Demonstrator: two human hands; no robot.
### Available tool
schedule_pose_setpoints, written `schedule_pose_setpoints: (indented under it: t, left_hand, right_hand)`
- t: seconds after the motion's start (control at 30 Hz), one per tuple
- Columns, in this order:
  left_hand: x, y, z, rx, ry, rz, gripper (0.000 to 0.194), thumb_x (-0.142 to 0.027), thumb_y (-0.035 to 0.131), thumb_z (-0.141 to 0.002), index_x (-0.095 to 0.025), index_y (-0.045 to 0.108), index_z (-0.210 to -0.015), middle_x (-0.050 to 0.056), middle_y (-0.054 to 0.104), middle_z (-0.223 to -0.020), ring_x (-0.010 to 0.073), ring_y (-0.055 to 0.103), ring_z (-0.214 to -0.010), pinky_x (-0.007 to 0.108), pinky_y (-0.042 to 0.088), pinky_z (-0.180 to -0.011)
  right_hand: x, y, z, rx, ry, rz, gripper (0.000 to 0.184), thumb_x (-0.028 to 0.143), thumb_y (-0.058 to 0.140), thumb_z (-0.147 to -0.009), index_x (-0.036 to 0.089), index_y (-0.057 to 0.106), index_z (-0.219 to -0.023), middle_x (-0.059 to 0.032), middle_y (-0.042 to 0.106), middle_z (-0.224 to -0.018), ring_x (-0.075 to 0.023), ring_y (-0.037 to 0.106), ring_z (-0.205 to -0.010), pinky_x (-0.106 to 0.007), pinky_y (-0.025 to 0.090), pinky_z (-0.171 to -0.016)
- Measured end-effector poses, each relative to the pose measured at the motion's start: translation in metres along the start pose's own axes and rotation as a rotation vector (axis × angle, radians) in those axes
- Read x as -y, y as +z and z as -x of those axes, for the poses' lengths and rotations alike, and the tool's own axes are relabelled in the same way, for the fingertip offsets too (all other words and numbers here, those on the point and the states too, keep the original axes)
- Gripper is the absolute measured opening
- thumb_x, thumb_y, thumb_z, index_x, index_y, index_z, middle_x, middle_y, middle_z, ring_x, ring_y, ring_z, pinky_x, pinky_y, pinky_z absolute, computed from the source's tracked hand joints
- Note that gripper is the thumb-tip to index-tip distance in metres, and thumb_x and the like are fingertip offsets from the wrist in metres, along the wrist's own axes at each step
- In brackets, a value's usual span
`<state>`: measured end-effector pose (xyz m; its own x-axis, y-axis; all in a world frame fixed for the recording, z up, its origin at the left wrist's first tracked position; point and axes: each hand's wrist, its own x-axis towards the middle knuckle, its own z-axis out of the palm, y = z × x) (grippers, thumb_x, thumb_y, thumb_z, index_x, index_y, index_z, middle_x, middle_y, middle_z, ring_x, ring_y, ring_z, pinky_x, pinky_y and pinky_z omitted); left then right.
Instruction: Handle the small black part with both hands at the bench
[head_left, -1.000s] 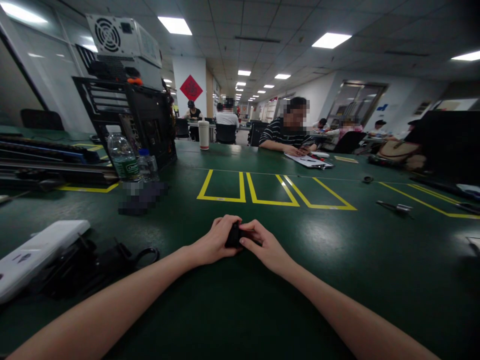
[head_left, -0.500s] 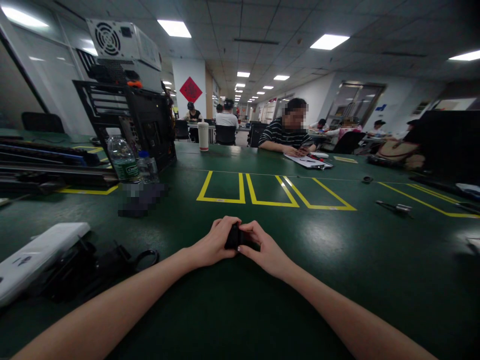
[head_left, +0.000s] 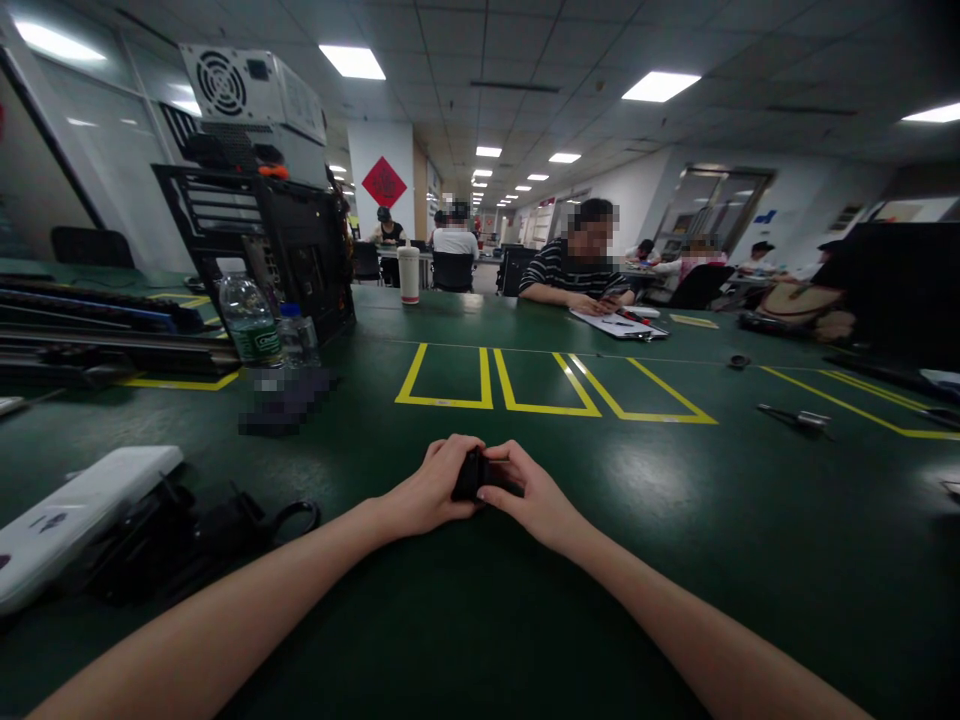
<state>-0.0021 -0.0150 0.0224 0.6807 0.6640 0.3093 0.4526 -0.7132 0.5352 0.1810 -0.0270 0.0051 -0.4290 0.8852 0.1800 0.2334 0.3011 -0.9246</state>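
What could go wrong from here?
1. The small black object could slip or twist: the left grip covers much of it, and the right grip seems to meet it only at thumb and fingertips.
2. The left forearm might snag the black cable-like clutter beside it if it swings outward.
3. A hard table bump might shift the power supply stacked above the computer case.

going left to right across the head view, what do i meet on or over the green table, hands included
White slab-like object → green-labelled bottle → blue-capped bottle → left hand → small black object → right hand → clipboard → small round dark piece → metal tool
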Motion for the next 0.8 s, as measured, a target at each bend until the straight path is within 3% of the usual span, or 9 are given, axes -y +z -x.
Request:
schedule_pose_setpoints:
  t: [0.27, 0.5, 0.8]
  left_hand:
    - [0.0035, 0.0027, -0.0011, -0.001, -0.014, -0.006, 0.054, -0.019, 0.060, -0.072, -0.022, 0.030, -0.116, 0.008, 0.041, -0.113, 0.0244, 0.042, -0.104, 0.043, 0.035, -0.090]
    - [0.0032, 0.0037, -0.0012, -0.008, 0.012, -0.026, 0.055, -0.018, 0.060, -0.072, -0.021, 0.029, -0.117, 0.008, 0.042, -0.111, 0.0234, 0.042, -0.103, 0.043, 0.033, -0.092]
    - [0.0041, 0.0036, -0.0016, 0.001, -0.011, -0.009, 0.055, -0.019, 0.061, -0.071, -0.022, 0.029, -0.117, 0.008, 0.040, -0.113, 0.0244, 0.041, -0.104, 0.043, 0.034, -0.090]
  right_hand:
    - [-0.0017, 0.0035, 0.0025, -0.031, -0.054, -0.005, 0.019, 0.018, 0.051, -0.079, 0.023, 0.047, -0.096, -0.0002, 0.053, -0.100, -0.0162, 0.054, -0.100, -0.036, 0.045, -0.087]
    - [-0.0036, 0.0017, -0.0004, -0.033, -0.020, 0.029, 0.033, 0.016, 0.054, -0.076, 0.023, 0.043, -0.107, -0.0028, 0.053, -0.107, -0.0169, 0.053, -0.102, -0.038, 0.042, -0.091]
    - [0.0001, 0.0010, 0.0046, -0.019, -0.081, 0.033, 0.020, 0.020, 0.051, -0.079, 0.023, 0.048, -0.098, -0.0005, 0.052, -0.101, -0.0168, 0.053, -0.101, -0.038, 0.043, -0.089]
